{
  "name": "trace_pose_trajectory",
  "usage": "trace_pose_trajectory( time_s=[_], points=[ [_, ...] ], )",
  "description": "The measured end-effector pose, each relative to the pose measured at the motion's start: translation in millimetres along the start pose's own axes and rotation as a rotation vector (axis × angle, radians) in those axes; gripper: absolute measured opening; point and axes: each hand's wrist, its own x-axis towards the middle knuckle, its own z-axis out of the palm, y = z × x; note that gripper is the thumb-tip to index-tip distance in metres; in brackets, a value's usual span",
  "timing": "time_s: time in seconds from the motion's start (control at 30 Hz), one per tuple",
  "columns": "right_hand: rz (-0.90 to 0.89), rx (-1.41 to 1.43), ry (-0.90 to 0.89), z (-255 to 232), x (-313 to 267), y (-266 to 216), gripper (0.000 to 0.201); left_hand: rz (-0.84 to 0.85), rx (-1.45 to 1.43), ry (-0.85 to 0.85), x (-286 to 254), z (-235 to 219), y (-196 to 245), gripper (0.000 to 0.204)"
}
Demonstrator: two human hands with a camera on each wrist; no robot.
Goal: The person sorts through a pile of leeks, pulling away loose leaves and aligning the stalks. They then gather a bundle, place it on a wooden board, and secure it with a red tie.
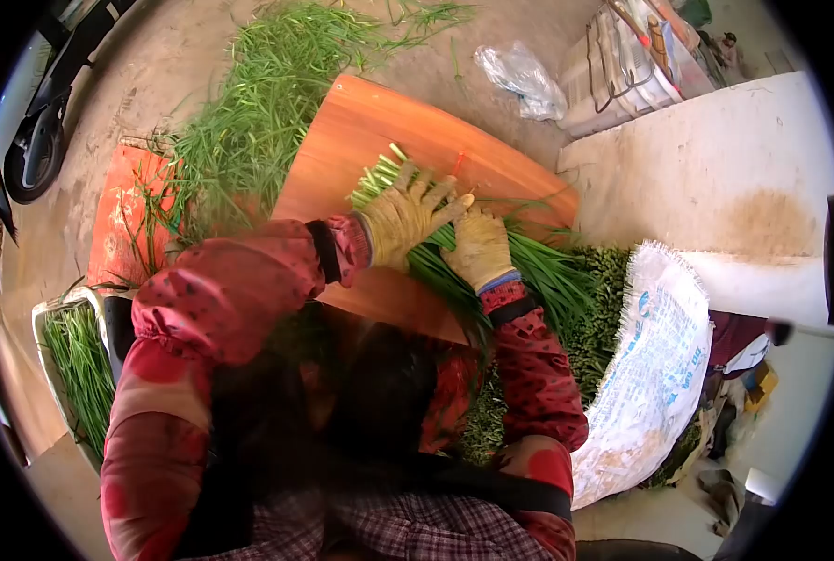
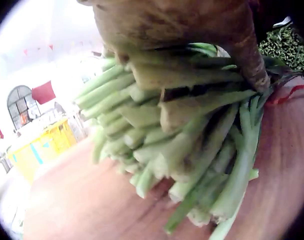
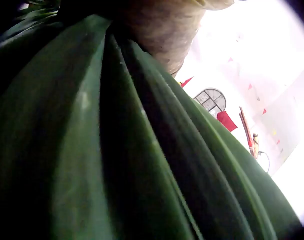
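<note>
A bunch of garlic chives [image 1: 550, 280] lies across an orange-brown wooden board [image 1: 361, 117]. My left hand [image 1: 401, 221], in a yellow work glove, grips it close behind the pale stem ends [image 2: 142, 125], fingers spread over the top. The gloved right hand [image 1: 480, 249] holds the bunch farther along, fingertips meeting those of the left. Broad dark green leaves [image 3: 157, 150] fan out beneath the right hand and trail off the board. A thin red tie [image 1: 460, 163] lies on the board just beyond the fingers. The undersides of both hands are hidden.
Loose green leaves [image 1: 258, 103] are heaped behind and left of the board. A white crate [image 1: 47, 323] of greens stands far left. To the right are packed green stalks [image 1: 604, 280] and a white woven sack [image 1: 655, 374]. Clear plastic [image 1: 522, 79] lies on the floor.
</note>
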Motion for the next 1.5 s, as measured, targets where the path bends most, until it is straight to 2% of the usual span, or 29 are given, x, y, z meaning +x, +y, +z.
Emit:
trace_pose_trajectory(
  time_s=[0.03,0.07,0.17,0.23,0.3,0.37,0.43,0.47,0.53,0.63,0.73,0.83,0.87,0.93,1.0,1.1,1.23,1.3,1.33,1.37,1.43,1.47,1.5],
  points=[
    [0.003,0.006,-0.014,-2,-1,-1,0.094,-0.020,0.005,-0.055,5,4,3,0.122],
    [-0.007,0.010,-0.111,-1,-2,4,0.097,-0.030,0.007,-0.001,5,13,7,0.117],
    [-0.074,0.070,0.163,6,-12,6,0.094,-0.018,0.086,0.039,-2,20,11,0.110],
    [-0.104,0.119,0.425,-6,-31,2,0.070,-0.017,0.082,0.095,-2,31,9,0.104],
    [-0.042,0.155,0.397,-23,-68,-5,0.054,-0.036,0.094,0.094,3,34,9,0.101],
    [-0.149,0.045,0.235,19,-99,-18,0.043,-0.032,0.139,0.068,9,37,5,0.102],
    [-0.256,0.095,0.339,63,-128,-33,0.044,-0.045,0.128,-0.004,13,28,6,0.104],
    [-0.228,0.111,0.246,69,-127,-39,0.040,-0.050,0.166,-0.070,15,22,7,0.110],
    [-0.170,0.141,0.060,76,-124,-53,0.032,-0.044,0.103,-0.026,16,28,6,0.110],
    [-0.208,0.268,0.051,95,-96,-57,0.028,-0.064,0.103,0.001,20,35,5,0.112],
    [-0.337,0.146,0.178,85,-80,-72,0.021,-0.068,0.134,0.019,18,36,4,0.113],
    [-0.266,0.894,0.536,57,-62,-67,0.020,-0.086,0.115,0.065,14,37,5,0.112],
    [-0.344,0.923,0.671,58,-51,-57,0.020,-0.085,0.112,0.059,13,36,5,0.111],
    [-0.185,0.862,0.469,39,-51,-45,0.019,-0.082,0.133,0.042,15,34,5,0.109],
    [-0.152,0.462,0.438,26,-48,-32,0.013,-0.082,0.178,0.015,15,34,5,0.107],
    [-0.072,0.200,0.425,13,-43,-21,0.012,-0.085,0.073,0.007,15,32,5,0.104],
    [-0.111,0.135,0.727,-4,-18,-14,0.014,-0.093,-0.015,-0.017,16,24,6,0.102],
    [-0.065,0.544,0.718,5,-3,-7,0.015,-0.069,0.005,-0.065,17,20,3,0.100],
    [-0.030,0.765,0.737,22,8,-7,0.015,-0.040,-0.012,0.033,20,20,-3,0.091],
    [0.001,0.987,0.752,37,16,-2,0.015,-0.050,-0.251,-0.050,29,19,-12,0.085],
    [0.046,1.000,0.667,44,15,3,0.016,-0.072,-0.735,-0.231,47,-5,-34,0.072],
    [0.067,1.013,0.644,46,15,3,0.016,-0.177,-0.836,-0.128,66,16,-47,0.047],
    [0.079,1.023,0.622,45,17,4,0.017,-0.112,-0.519,-0.095,88,34,-58,0.042]
  ],
)
